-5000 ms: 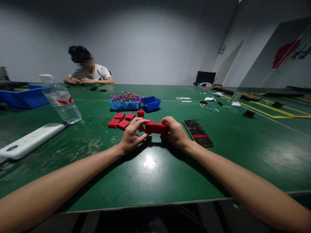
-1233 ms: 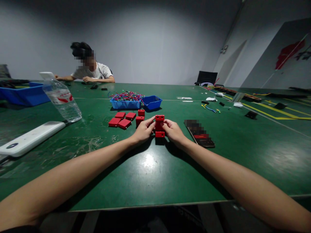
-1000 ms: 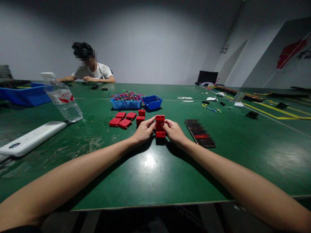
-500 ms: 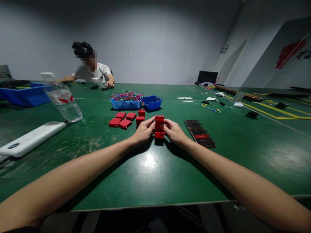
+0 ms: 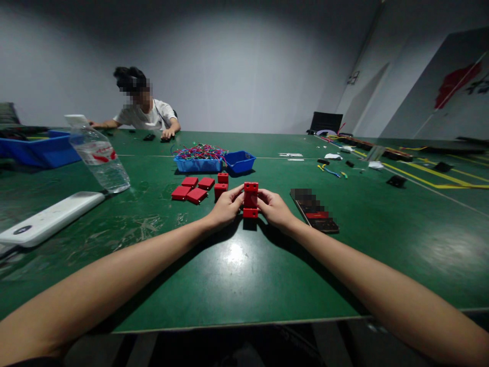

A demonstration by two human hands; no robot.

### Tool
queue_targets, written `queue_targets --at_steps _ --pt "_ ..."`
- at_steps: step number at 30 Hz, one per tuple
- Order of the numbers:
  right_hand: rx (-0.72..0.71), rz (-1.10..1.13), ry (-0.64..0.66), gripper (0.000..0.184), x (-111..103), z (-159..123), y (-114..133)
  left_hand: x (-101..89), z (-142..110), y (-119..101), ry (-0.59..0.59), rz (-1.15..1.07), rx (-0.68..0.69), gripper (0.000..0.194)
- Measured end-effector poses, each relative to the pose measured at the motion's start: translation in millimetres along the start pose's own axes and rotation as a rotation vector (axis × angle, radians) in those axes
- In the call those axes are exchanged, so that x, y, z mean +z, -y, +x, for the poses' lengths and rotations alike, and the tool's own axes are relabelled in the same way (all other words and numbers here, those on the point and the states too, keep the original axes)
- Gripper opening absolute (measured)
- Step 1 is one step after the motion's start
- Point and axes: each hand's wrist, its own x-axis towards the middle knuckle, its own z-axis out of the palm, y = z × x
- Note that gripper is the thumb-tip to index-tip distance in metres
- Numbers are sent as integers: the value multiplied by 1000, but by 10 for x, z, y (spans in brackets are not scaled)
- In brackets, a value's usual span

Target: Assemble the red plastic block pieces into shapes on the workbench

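Between my two hands stands a red block (image 5: 250, 196) with two holes near its top, resting on or just above another red block (image 5: 250, 212) with a hole in its front. My left hand (image 5: 228, 206) has its fingers closed on the upper block's left side. From the right, my right hand (image 5: 274, 206) pinches the same block; its fingertips are partly hidden behind it. Just left of my left hand are two upright red blocks, a near one (image 5: 220, 190) and a far one (image 5: 222, 177). Several flat red blocks (image 5: 197, 195) lie farther left.
A blue tray of coloured wires (image 5: 198, 164) and a smaller blue bin (image 5: 240, 162) stand behind the blocks. At right lies a phone (image 5: 315, 210); at left are a plastic bottle (image 5: 100, 160) and a white device (image 5: 49, 219). A co-worker (image 5: 143, 114) sits across the green table.
My hands and the red blocks stay in nearly the same place. Across the table, the co-worker's hand has shifted slightly to the left.
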Motion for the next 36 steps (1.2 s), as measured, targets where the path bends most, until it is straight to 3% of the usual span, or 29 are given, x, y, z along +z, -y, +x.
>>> queue_targets --at_steps 8,15,20,26,31,36 --pt "7 -20 -30 34 5 -23 42 7 -5 -23 -4 -7 -2 47" --pt "96 175 -60 35 35 -46 150 18 -26 -8 -76 -35 -108 61" --pt "170 266 -73 45 56 -72 219 12 -35 -35 -75 -48 -82 63" --pt "227 279 -56 40 41 -66 211 30 -32 -58 -82 -80 -52 52" --pt "296 372 -153 46 35 -52 238 18 -2 20 -288 -93 -133 43" --pt "153 380 -116 49 85 -94 302 14 7 33 -356 -122 -213 48"
